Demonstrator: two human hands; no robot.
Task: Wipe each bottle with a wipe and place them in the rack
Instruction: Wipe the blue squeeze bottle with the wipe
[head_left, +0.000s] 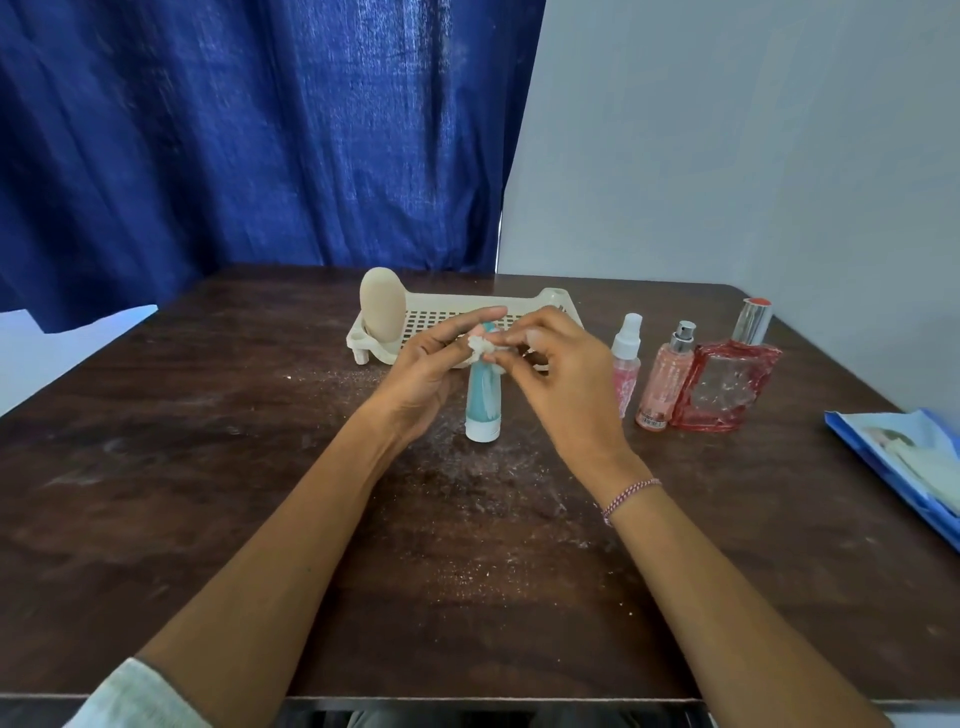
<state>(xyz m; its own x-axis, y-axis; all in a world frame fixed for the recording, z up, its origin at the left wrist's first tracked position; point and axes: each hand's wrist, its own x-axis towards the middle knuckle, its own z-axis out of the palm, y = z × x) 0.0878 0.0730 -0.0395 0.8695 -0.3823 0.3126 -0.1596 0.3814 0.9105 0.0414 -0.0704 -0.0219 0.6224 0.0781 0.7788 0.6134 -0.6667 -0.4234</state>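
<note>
A teal tube (483, 400) stands on its white cap at the table's middle, just in front of the cream rack (447, 317). My left hand (426, 369) holds the tube near its top, index finger stretched behind it. My right hand (556, 379) pinches a small crumpled white wipe (480, 349) against the tube's upper part. A beige oval bottle (382, 312) stands in the rack's left end. To the right on the table stand a small clear spray bottle (626, 364), a pink spray bottle (665, 384) and a red square perfume bottle (727, 387).
A blue pack of wipes (909, 467) lies at the table's right edge. White crumbs and dust are scattered over the dark wooden table (208, 467). A blue curtain and a pale wall stand behind the table.
</note>
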